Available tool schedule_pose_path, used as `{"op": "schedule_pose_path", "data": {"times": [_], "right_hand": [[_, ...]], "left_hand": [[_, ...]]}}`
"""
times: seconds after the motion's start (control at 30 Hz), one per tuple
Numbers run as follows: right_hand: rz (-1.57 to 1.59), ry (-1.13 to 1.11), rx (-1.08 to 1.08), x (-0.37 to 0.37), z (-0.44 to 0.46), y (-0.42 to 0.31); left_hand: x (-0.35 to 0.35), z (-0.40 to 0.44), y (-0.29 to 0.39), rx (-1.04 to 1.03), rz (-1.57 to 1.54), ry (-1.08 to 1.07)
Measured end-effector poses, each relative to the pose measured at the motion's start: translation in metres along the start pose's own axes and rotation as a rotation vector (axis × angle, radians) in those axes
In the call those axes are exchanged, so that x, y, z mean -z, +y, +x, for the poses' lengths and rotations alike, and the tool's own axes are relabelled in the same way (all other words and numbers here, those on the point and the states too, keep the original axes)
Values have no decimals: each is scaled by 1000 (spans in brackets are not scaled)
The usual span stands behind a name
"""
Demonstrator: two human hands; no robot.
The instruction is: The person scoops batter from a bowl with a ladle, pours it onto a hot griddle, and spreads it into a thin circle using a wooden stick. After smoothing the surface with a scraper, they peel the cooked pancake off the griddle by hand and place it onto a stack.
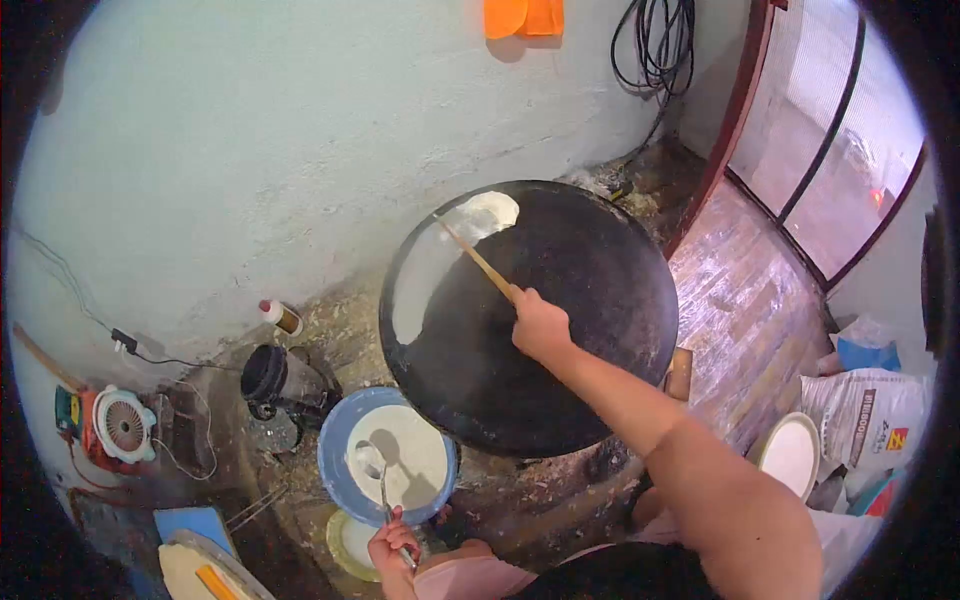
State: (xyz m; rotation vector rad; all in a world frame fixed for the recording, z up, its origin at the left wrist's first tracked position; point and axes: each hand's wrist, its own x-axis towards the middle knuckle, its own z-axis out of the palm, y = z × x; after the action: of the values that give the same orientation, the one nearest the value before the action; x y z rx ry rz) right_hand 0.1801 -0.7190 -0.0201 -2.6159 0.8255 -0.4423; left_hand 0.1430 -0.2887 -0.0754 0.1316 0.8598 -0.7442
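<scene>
My right hand [541, 322] is closed around the handle of a long wooden spreader [480, 264], reaching over a large round black griddle [540, 370]. The spreader's far end touches a curved band of pale batter [420, 275] along the griddle's left side. A thicker white pool of batter [492, 214] lies at the upper edge. Near my lap, my left hand [392, 545] grips a metal ladle [383, 490]. Its bowl is over a blue basin [330, 462] of white batter, below and left of the griddle.
A pale bowl [345, 545] sits partly under the basin. To the left are a dark jug [285, 385], a bottle [281, 316] and a small fan [125, 426]. At right stand a white-filled bucket [790, 455] and a printed sack [865, 415], below a glazed door [830, 130].
</scene>
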Motion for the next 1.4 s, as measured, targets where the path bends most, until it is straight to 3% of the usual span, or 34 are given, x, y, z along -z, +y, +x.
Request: {"op": "schedule_pose_path", "data": {"times": [0.03,0.07,0.17,0.27,0.37,0.43,0.47,0.5,0.53,0.6,0.73,0.77,0.8,1.0,1.07,1.1,1.17,1.2,1.27,1.33,1.4], "right_hand": [[-163,-101,35,4,15,0],[-261,-49,-54,0,33,13],[-257,43,-80,17,31,51],[-41,104,-164,3,-19,46],[17,-23,-15,10,-36,20],[-270,-25,-44,7,-5,44],[-282,18,-137,21,3,59],[-270,5,-174,29,1,70],[-261,-3,-211,37,1,77],[-131,44,-298,35,-14,64],[-156,72,9,8,-5,25],[-341,134,18,-6,15,34],[-396,57,-83,6,29,41],[-316,73,-249,56,-35,95],[109,41,-274,54,-58,105],[115,37,-277,54,-60,113],[498,82,-70,52,-56,136],[579,119,-101,40,-43,156],[572,194,-132,52,-18,172],[503,129,-393,60,13,192],[500,87,-391,39,44,221]], "left_hand": [[1,0,-1,13,9,-12],[1,-3,-1,26,19,-22],[7,-6,7,31,53,-26],[9,2,8,44,42,-18],[12,3,10,18,31,-71],[12,2,9,36,18,-62],[12,1,8,55,0,-64],[17,1,9,-117,220,-54],[14,1,11,-110,226,-61],[12,2,10,17,-3,-48],[14,7,12,16,3,-60],[12,4,11,43,36,-79],[12,1,10,41,42,-70],[18,4,15,-8,38,-68],[18,4,17,-9,24,-54],[19,3,19,-39,59,-41],[21,-2,23,-70,105,-24],[22,-4,27,-84,83,-21],[17,-10,29,-101,66,-23],[6,-24,26,-145,161,9],[19,-27,43,-132,159,-38]]}}
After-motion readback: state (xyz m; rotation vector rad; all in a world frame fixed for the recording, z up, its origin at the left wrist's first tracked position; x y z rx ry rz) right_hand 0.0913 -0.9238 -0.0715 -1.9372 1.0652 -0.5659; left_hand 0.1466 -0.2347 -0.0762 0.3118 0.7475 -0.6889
